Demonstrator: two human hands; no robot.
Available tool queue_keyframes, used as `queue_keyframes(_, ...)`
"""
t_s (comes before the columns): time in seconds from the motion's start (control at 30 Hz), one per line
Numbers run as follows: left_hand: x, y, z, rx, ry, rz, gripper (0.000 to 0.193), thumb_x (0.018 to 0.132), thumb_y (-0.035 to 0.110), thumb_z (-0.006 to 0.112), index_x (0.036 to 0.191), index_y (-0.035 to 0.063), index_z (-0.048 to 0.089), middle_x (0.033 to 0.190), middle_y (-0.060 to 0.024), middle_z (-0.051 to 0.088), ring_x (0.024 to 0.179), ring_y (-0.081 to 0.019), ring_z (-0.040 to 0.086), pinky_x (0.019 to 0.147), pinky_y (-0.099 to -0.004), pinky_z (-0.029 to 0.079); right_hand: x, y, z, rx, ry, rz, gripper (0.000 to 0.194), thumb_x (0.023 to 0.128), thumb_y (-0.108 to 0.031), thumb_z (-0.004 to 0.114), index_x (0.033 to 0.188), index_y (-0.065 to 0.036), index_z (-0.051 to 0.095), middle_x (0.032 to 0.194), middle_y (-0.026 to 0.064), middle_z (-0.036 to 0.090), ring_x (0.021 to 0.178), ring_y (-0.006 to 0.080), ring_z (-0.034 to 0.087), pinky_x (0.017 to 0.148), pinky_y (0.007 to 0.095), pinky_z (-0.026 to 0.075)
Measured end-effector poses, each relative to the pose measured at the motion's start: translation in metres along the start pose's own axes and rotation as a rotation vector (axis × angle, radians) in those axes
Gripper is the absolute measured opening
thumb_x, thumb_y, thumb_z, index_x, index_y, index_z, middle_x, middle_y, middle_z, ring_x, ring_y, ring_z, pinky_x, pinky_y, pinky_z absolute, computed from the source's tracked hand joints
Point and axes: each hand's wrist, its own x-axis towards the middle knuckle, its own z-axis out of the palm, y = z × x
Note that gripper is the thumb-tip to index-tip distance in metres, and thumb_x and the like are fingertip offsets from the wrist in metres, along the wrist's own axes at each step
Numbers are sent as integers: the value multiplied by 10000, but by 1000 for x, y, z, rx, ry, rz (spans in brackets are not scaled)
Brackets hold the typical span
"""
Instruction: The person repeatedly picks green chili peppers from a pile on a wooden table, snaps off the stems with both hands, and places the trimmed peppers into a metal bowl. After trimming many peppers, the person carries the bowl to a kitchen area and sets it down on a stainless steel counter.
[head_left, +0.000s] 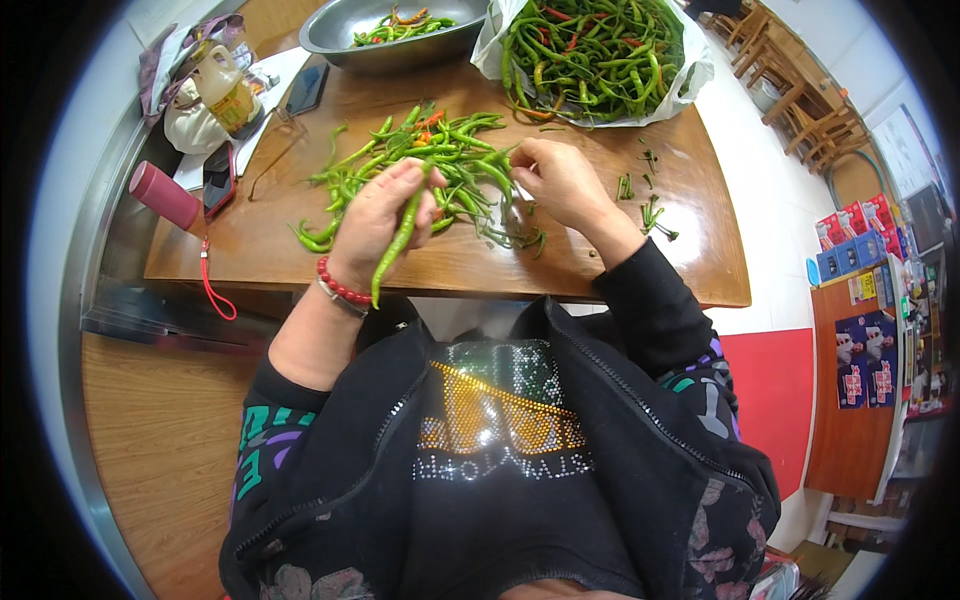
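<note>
My left hand (386, 214) holds a long green chili pepper (399, 241) between thumb and fingers, its tip hanging toward my wrist. A heap of green chili peppers (450, 154) with a few red ones lies on the wooden table (600, 262), partly behind that hand. At the heap's right edge is my right hand (559, 180), thumb and forefinger bent close together by a chili's end; whether they grip anything cannot be made out. Cut or broken green stems (652, 214) lie to the right of it.
A metal basin (397, 56) with some chilies and a white bag (697, 75) full of chilies stand at the back. Eyeglasses (277, 142), phones, a pink cylindrical container (163, 193) with a red strap and a plastic jug (229, 97) are at the left.
</note>
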Motion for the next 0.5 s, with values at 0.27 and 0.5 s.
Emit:
queue_keyframes(0.27, 25, 77, -34, 142, 188, 305, 231, 988, 179, 482, 1151, 35, 561, 825, 3, 579, 637, -48, 493, 511, -181, 390, 17, 2, 38, -363, -134, 43, 189, 805, -210, 636, 913, -55, 616, 942, 152, 627, 880, 370, 627, 752, 456, 510)
queue_keyframes(0.5, 86, 114, -58, 378, 226, 434, 240, 1003, 185, 467, 1161, 36, 568, 799, 21, 558, 600, -38, 454, 497, -174, 340, 11, 20, 26, -64, 147, 31, 151, 790, -137, 661, 869, -28, 591, 873, 147, 620, 832, 347, 613, 725, 433, 495)
